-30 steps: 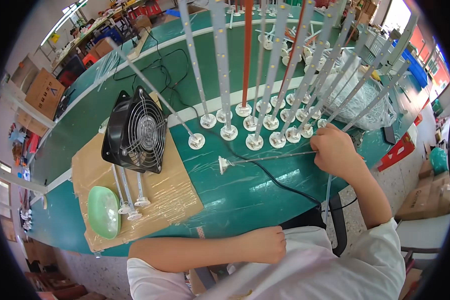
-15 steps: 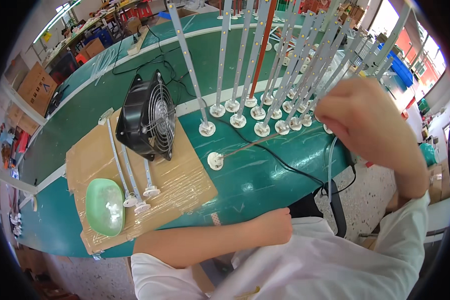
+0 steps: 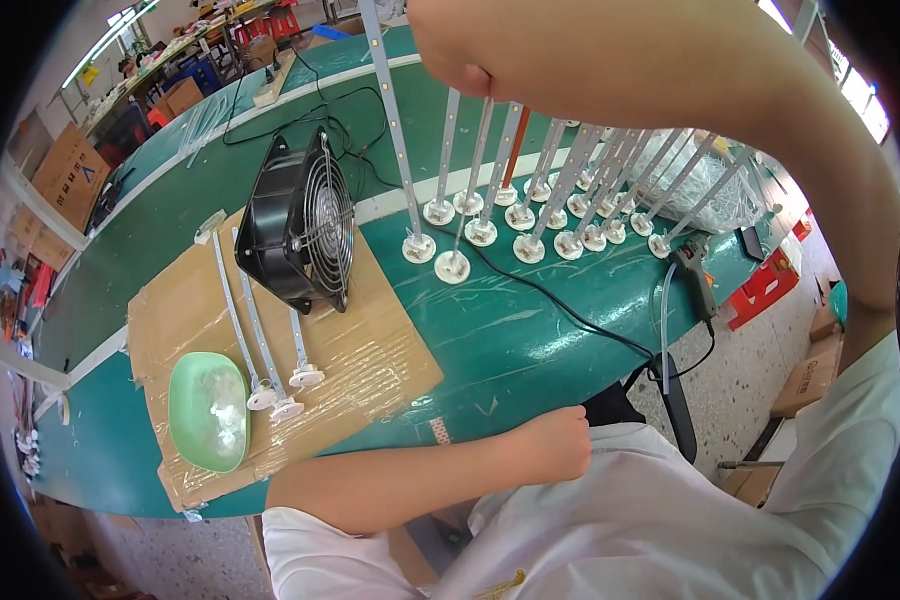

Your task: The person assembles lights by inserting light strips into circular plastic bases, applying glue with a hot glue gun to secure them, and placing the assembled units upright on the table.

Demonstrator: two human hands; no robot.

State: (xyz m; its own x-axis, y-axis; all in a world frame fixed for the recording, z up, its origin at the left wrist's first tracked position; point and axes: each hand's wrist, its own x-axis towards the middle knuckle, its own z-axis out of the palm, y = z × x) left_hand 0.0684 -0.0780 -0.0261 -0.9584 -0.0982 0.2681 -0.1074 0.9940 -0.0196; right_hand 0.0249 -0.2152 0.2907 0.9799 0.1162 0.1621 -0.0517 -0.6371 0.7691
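My right hand [image 3: 462, 42] is raised over the upright LED strips at the top edge. It is closed around the upper part of an LED strip [image 3: 460, 235]; part of the grip is cut off by the frame. That strip stands almost upright, its round white base [image 3: 452, 267] low at the front of the group. Behind it, several LED strips [image 3: 441, 150] stand on white disc bases. My left hand [image 3: 558, 446] is closed in a fist by the table's near edge, against my white shirt, with nothing visible in it.
A black fan [image 3: 298, 222] stands on a cardboard sheet [image 3: 370, 350], beside several short LED strips [image 3: 261, 350] and a green bowl [image 3: 182, 430] holding small white pieces. A glue gun [image 3: 694, 275] and its black cable lie at the right. Clear plastic wrap [image 3: 705, 180] is behind the strips.
My right hand has moved up and left, bringing the LED strip from nearly flat to almost upright. Its base has shifted back toward the group. My left hand stays almost still.
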